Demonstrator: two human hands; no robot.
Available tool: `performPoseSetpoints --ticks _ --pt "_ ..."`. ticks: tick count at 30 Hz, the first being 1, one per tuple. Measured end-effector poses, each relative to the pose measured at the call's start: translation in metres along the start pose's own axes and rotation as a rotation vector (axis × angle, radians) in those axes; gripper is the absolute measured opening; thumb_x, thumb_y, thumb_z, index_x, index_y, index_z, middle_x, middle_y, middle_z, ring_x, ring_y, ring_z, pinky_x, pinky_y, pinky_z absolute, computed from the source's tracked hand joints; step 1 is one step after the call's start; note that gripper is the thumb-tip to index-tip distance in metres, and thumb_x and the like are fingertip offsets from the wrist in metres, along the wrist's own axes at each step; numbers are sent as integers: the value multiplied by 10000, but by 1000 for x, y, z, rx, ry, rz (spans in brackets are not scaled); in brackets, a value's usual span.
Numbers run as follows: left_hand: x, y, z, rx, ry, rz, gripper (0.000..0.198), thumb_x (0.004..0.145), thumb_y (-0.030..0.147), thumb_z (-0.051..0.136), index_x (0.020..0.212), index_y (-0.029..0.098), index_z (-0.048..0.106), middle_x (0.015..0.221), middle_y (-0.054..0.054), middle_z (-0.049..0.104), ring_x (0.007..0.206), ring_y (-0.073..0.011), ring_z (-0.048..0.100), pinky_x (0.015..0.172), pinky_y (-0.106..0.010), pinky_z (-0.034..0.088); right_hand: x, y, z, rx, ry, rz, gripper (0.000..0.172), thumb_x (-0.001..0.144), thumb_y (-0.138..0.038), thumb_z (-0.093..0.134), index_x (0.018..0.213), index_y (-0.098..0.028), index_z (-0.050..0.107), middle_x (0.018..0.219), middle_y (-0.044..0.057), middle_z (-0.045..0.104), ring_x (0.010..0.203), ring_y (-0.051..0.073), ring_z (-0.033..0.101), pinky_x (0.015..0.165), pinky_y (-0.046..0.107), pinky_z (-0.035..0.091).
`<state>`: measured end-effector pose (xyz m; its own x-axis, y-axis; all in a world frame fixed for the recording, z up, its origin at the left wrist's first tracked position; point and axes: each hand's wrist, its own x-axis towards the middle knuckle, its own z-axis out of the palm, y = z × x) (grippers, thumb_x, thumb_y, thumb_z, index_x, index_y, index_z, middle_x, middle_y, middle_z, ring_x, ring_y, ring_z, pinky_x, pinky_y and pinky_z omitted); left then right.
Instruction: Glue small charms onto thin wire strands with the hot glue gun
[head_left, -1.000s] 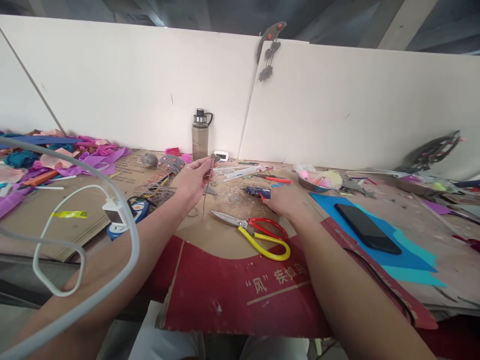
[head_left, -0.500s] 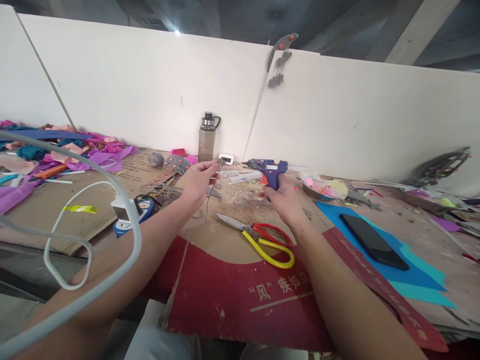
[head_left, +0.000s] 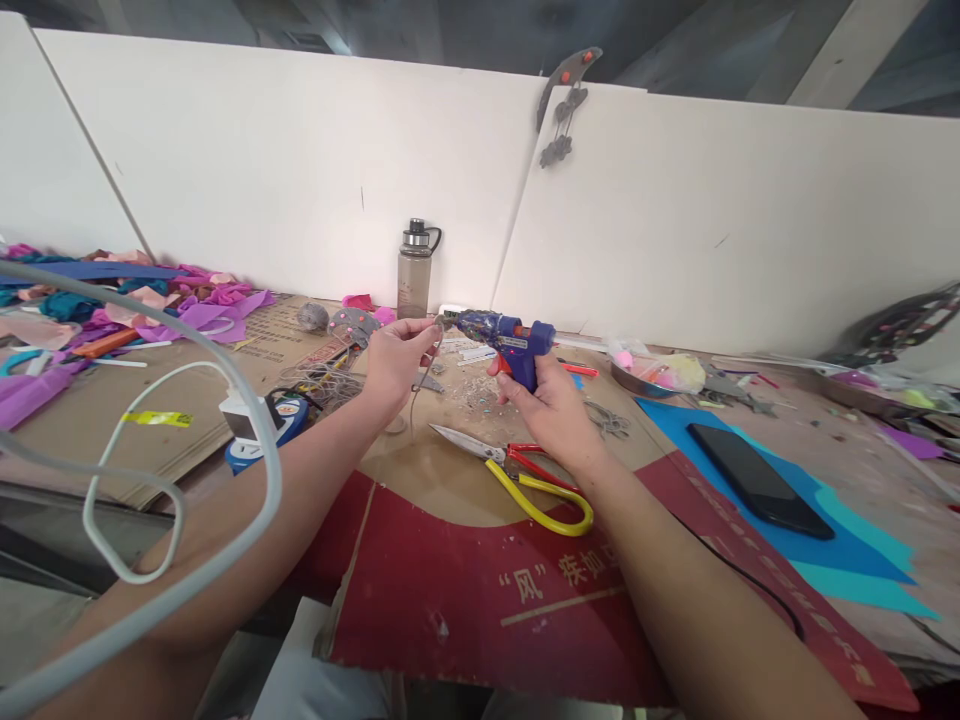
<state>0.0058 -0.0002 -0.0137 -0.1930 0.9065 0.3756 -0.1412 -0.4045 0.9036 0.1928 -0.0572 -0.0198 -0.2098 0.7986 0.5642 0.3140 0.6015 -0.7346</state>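
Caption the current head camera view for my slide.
Right hand points a glue gun at the left hand, which pinches a cord.

Place: a craft workshop, by the look of the worktable (head_left: 817,430) and its clutter
Tools: a glue gun (head_left: 525,348) held over the work area, with scissors (head_left: 491,452) with one red and one yellow handle lying near it
Materials: a heap of purple, teal and peach scraps (head_left: 195,312) at the left, a tangle of thin cord (head_left: 322,385), blue sheets (head_left: 855,560) at the right
Work surface: printed red-and-brown cardboard (head_left: 420,580) spread over the tabletop, with crumbs and offcuts (head_left: 487,390) strewn across it
Small parts: a shallow dish (head_left: 630,385) with pink and yellow bits
Handmade piece: a grey crescent (head_left: 571,72) with orange dots, at the top of the panels
Walls: plain white panels (head_left: 262,180) behind the table
Overhead: a dark ceiling with a pale beam (head_left: 855,55)
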Motion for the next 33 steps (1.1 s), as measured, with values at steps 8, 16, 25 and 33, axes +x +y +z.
performPoseSetpoints --ticks 8,16,25,33 --pt "-1 -1 0 -4 -22 32 234 648 337 731 741 127 688 607 -6 593 511 -70 494 463 -191 385 0 6 0 -98 1 -32 172 887 -280 490 1049 -234 521 963 37 611 757 160 548 728 339 477" --pt "-3 2 1 21 -32 44 222 652 341 730 720 133 688 605 -5 594 515 -71 490 467 -192 395 1 8 0 -167 20 -43 148 884 -276 488 1022 -237 526 947 42 608 789 180 556 758 367 466" --pt "-2 0 1 57 -32 45 200 662 306 727 745 128 694 607 -8 608 517 -77 520 484 -199 425 2 2 1 -264 38 -38 138 869 -288 489 970 -205 535 961 81 624 851 221 575 787 403 452" --pt "-1 1 2 38 -17 41 225 643 318 750 755 133 687 619 -8 621 522 -83 543 491 -204 443 0 2 2 -314 45 -23 146 871 -304 484 959 -197 529 936 89 617 844 232 574 776 404 449"
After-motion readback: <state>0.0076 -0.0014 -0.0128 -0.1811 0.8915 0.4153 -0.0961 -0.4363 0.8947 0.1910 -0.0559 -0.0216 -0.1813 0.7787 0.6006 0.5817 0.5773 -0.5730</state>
